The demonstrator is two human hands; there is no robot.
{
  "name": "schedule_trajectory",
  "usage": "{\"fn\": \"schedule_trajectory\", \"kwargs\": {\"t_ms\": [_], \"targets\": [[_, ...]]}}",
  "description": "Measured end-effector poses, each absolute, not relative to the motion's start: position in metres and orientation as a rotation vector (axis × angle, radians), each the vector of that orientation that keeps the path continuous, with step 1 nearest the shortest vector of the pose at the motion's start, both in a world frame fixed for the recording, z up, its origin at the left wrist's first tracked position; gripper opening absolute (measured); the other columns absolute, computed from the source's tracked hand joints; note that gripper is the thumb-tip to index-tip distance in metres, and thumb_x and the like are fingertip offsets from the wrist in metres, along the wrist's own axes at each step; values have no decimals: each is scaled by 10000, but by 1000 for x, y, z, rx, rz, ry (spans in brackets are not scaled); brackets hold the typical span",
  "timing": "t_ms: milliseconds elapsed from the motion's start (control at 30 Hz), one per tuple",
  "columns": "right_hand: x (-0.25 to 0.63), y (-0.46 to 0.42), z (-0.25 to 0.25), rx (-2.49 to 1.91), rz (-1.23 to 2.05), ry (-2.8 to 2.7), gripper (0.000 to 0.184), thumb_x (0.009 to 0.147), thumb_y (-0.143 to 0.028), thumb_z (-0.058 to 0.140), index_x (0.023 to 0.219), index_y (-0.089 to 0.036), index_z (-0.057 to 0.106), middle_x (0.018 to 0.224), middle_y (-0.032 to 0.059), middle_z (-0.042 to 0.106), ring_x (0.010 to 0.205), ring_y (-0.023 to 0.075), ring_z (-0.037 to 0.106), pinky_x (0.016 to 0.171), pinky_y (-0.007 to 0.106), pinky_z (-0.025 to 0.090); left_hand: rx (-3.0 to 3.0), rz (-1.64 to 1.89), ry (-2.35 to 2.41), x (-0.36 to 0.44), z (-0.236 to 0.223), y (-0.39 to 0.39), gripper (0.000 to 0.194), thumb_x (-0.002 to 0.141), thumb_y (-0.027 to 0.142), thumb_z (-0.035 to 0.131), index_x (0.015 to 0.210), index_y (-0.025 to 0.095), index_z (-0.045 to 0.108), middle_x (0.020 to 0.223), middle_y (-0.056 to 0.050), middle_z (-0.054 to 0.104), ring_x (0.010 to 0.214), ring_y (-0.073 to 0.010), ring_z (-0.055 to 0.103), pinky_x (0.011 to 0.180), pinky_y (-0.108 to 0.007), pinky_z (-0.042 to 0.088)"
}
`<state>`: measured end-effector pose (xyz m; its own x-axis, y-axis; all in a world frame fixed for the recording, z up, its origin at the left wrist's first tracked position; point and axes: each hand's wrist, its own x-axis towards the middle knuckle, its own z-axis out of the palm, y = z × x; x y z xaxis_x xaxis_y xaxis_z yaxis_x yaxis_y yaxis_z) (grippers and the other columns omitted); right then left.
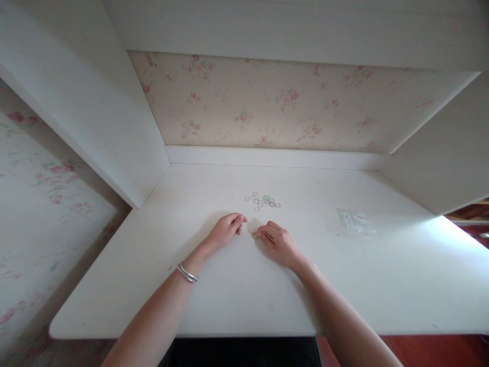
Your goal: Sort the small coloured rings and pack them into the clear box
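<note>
Over the white desk (244, 295), my left hand (226, 230) is closed with its fingers curled inward. Whatever it may hold is hidden. A hand's width to the right, my right hand (279, 243) pinches a small yellowish piece (254, 234), too small to tell exactly, between thumb and fingertips near the desktop. The fingertips of the two hands are a little apart. Just beyond them lies a loose cluster of small thin rings (260, 204), several overlapping on the right side and others lying singly.
A crumpled clear plastic bag (357, 223) rests on the desk to the right. White side panels (130, 127) and a low back strip (275, 156) enclose the desktop, with a shelf (298, 33) overhead. A tiny dark speck (170, 268) lies left of my left wrist.
</note>
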<state>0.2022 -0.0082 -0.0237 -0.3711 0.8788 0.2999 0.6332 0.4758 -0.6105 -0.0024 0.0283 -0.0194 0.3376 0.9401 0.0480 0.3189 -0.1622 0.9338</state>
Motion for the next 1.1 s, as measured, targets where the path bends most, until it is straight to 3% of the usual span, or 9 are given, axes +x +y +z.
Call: {"fn": "schedule_trajectory", "kwargs": {"t_ms": [100, 567, 1100], "targets": [[199, -10, -21, -1252, 550, -2167, 216, 932, -250, 417, 883, -212, 624, 831, 20, 573, 729, 116, 542, 669, 229, 398, 1568, 898, 1161, -5, -18, 30, 393, 889, 498, 369, 894, 162, 574, 586, 32, 484, 552, -115, 451, 545, -230, 357], [198, -13, -16, -1347, 457, -2322, 217, 929, -244, 402, 917, -229, 618, 842, 11, 565, 719, 109, 550, 682, 225, 400, 1403, 991, 1186, -3, -13, 29, 379, 780, 505, 539, 836, 139, 621, 581, 17, 514, 562, -115, 459, 558, -232, 359], [189, -16, -16, -1334, 364, -2358, 254, 939, -277, 403, 942, -246, 655, 830, 13, 590, 708, 105, 561, 657, 211, 387, 1301, 1049, 1196, -1, -10, 30, 337, 743, 505, 595, 785, 174, 549, 572, 45, 489, 531, -95, 440, 534, -217, 343]]}}
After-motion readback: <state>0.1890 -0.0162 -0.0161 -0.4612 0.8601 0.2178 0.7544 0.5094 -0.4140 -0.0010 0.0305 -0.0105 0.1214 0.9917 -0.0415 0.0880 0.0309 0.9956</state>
